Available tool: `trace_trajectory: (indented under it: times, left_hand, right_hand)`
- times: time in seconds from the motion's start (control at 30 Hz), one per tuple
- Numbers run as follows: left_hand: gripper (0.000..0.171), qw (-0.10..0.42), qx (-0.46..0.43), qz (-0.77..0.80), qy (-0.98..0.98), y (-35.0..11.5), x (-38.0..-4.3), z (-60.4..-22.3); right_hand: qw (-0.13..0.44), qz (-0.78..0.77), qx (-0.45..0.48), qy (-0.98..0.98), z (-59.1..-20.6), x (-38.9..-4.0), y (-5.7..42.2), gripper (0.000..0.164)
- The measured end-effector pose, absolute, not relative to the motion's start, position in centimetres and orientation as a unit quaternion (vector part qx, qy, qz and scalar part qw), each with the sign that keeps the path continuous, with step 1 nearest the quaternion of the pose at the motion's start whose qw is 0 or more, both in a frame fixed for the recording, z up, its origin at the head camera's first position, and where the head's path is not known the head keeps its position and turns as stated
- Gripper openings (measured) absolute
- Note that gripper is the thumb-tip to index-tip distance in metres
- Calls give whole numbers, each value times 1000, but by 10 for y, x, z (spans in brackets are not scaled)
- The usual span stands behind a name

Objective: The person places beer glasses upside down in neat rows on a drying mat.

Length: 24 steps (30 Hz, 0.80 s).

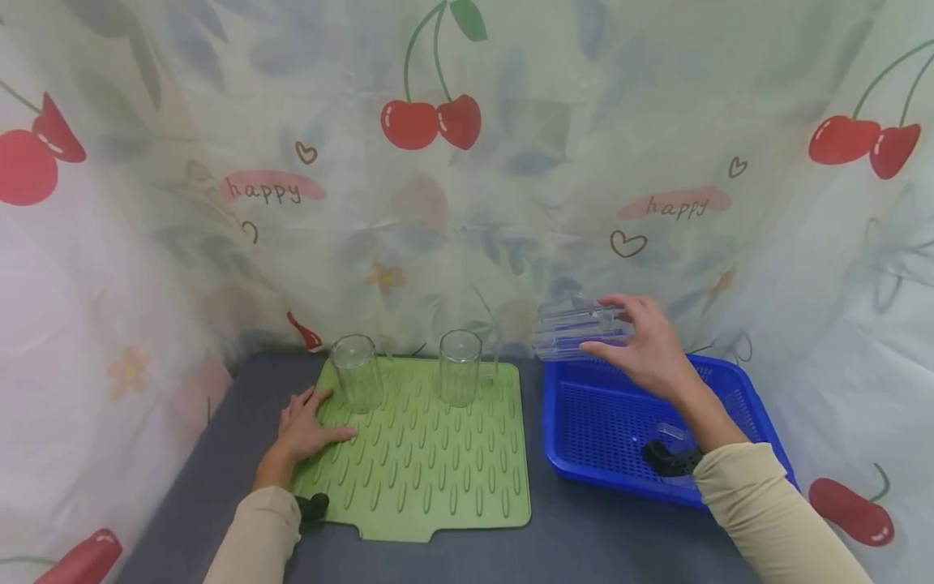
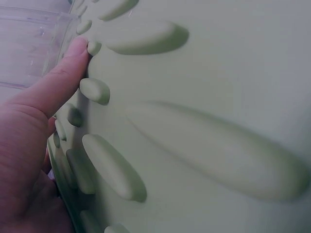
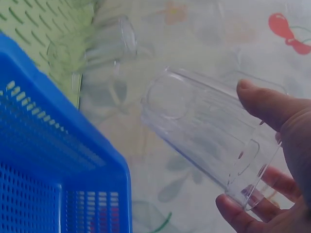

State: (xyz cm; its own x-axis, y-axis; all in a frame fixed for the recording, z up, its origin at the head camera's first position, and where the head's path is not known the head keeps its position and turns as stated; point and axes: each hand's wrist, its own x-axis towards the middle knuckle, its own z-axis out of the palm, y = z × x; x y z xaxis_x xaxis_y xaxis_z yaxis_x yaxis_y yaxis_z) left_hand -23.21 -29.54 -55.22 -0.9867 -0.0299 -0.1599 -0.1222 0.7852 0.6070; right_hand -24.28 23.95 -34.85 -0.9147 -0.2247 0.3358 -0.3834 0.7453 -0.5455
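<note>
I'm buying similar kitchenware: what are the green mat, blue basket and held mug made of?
Green mat: matte, probably silicone or rubber, given its moulded ridges. Blue basket: likely glossy plastic, with regular moulded holes. Held mug: clear, shiny glass or plastic; transparency can't settle which.

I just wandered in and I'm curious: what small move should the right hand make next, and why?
Probably shift the clear glass mug leftward over the green ridged mat: the right hand holds it nearly sideways near the blue perforated basket, while a left mug and a right mug already stand there, with bare mat in front.
</note>
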Motion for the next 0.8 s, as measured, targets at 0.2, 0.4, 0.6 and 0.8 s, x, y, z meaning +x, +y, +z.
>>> trace_trajectory:
  times: [0.2, 0.4, 0.6, 0.8]
  left_hand:
    - [108, 70, -42, 331, 940, -295, -233, -556]
    - [109, 71, -45, 334, 939, -295, -234, -559]
    - [110, 67, -45, 334, 939, -294, -235, -560]
    - [108, 58, -39, 325, 943, -297, -234, -559]
  right_hand:
    - [117, 355, 181, -910, -351, -243, 224, 70]
    - [110, 380, 190, -899, -357, -242, 210, 68]
    - [91, 415, 188, -885, -365, -240, 196, 69]
    - [81, 450, 192, -868, -375, -235, 180, 69]
